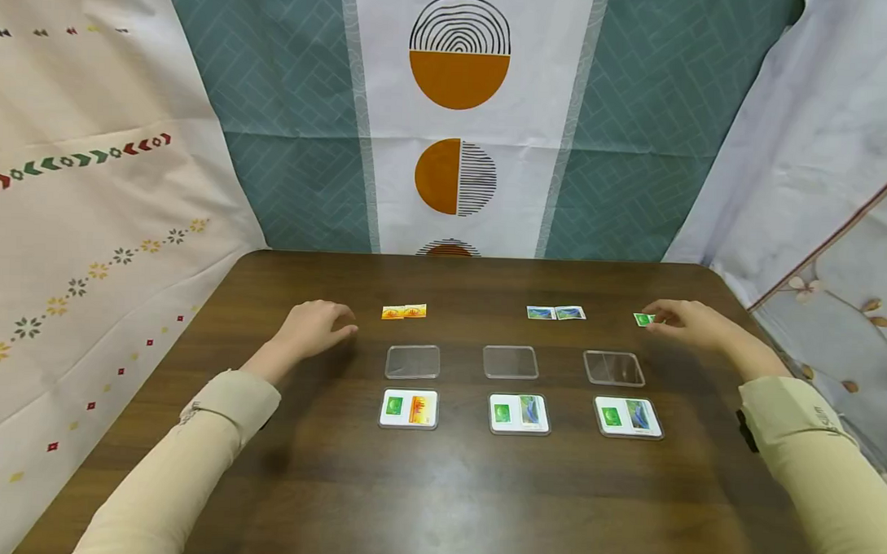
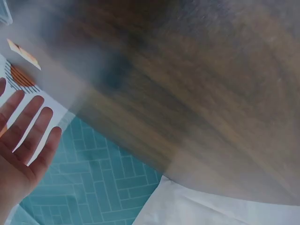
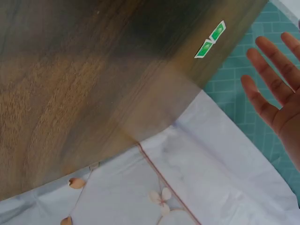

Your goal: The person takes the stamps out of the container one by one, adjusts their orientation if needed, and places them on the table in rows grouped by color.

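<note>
My left hand (image 1: 311,328) hovers over the table left of two orange stamps (image 1: 404,311), its fingers loosely bent and holding nothing. In the left wrist view its fingers (image 2: 35,129) look spread. My right hand (image 1: 687,322) is over two green stamps (image 3: 211,39) and partly hides them in the head view. The right wrist view shows its fingers (image 3: 272,77) relaxed and apart from those stamps. Between the hands lie two blue landscape stamps (image 1: 555,313). Three clear plastic lids or cases (image 1: 413,361) form a row nearer me.
Below that row, three white-backed cases, left (image 1: 408,409), middle (image 1: 519,414) and right (image 1: 628,418), each show two stamps. The left pairs green with orange; the others pair green with blue. All lie on a brown wooden table (image 1: 436,497). Patterned cloths (image 1: 285,182) hang behind and beside it.
</note>
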Action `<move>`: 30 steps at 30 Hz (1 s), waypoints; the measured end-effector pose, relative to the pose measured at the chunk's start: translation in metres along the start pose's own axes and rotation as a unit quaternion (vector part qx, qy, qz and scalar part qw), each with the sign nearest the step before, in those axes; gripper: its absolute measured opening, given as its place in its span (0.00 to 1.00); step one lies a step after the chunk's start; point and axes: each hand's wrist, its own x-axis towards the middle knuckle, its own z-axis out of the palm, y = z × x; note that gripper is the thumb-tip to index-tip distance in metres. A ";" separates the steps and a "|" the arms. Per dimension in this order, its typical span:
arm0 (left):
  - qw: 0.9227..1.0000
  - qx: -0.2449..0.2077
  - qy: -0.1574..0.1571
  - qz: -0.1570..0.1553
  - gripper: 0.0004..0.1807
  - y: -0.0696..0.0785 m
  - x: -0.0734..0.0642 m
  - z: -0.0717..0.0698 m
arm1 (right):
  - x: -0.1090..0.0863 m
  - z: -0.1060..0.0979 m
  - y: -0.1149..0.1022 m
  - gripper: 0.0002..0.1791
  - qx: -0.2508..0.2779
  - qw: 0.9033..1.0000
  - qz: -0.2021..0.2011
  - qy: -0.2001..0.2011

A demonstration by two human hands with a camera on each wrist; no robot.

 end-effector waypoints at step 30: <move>0.998 -0.015 0.029 0.058 0.16 0.030 -0.059 0.011 | -0.015 0.046 -0.049 0.24 0.055 0.990 -0.116 0.055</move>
